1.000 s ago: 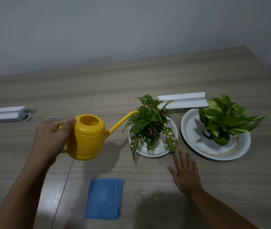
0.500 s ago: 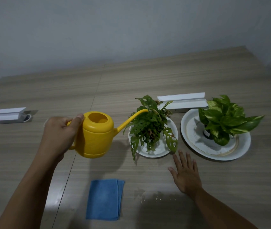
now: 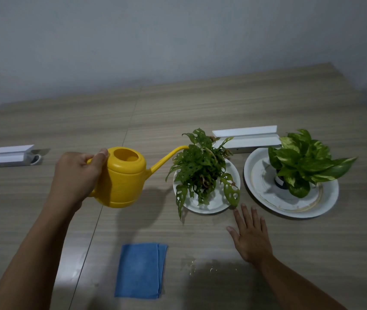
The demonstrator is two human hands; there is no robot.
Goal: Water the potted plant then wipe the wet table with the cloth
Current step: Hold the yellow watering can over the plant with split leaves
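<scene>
My left hand (image 3: 77,173) grips the handle of a yellow watering can (image 3: 124,177) held above the table, its spout tip reaching the top leaves of a holey-leaved potted plant (image 3: 200,168) on a small white plate (image 3: 213,203). My right hand (image 3: 250,233) lies flat on the table, fingers spread, just in front of that plate. A folded blue cloth (image 3: 140,270) lies near the front edge. Small water drops (image 3: 191,265) glint on the wood to the right of the cloth.
A second leafy plant (image 3: 305,159) stands on a larger white plate (image 3: 267,191) at the right. A white box (image 3: 247,139) lies behind the plants and another white box (image 3: 8,155) at the far left. The wooden table (image 3: 200,108) meets a grey wall.
My left hand has carried the watering can to the right and up, bringing the spout over the holey-leaved plant. My right hand has stayed flat on the table.
</scene>
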